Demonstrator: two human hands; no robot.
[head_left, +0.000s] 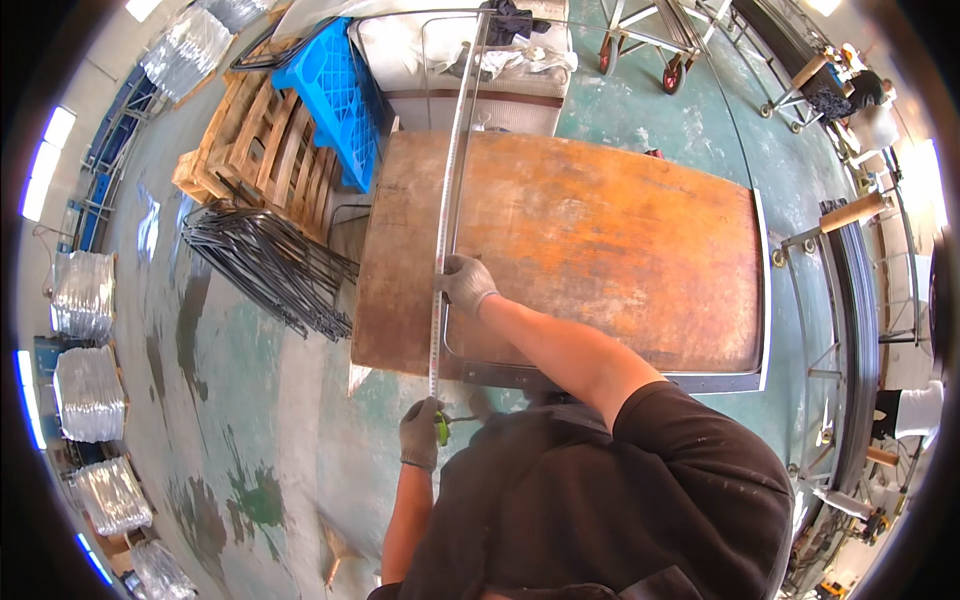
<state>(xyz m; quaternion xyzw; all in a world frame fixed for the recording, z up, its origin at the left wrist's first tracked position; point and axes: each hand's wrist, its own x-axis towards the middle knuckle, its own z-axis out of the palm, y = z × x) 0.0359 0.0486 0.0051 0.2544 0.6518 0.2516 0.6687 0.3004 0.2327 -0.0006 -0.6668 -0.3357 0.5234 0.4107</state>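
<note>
My left hand (418,432), in a grey work glove, is closed on a green tape measure (442,429) just off the near edge of the wooden-topped table (610,240). From it the long pale blade (448,190) runs away over the left part of the table to beyond its far edge. Alongside the blade lies a thin metal rod frame (457,205) with a rounded near corner. My right hand (467,283), also gloved, pinches the blade next to the rod; whether it grips the rod too is hidden by the fingers.
Left of the table lie a bundle of dark bent rods (265,260), wooden pallets (255,140) and a blue plastic pallet (335,100). Wheeled racks (660,45) stand far off. Long dark bars (855,330) lie to the right, where other people (875,115) are visible.
</note>
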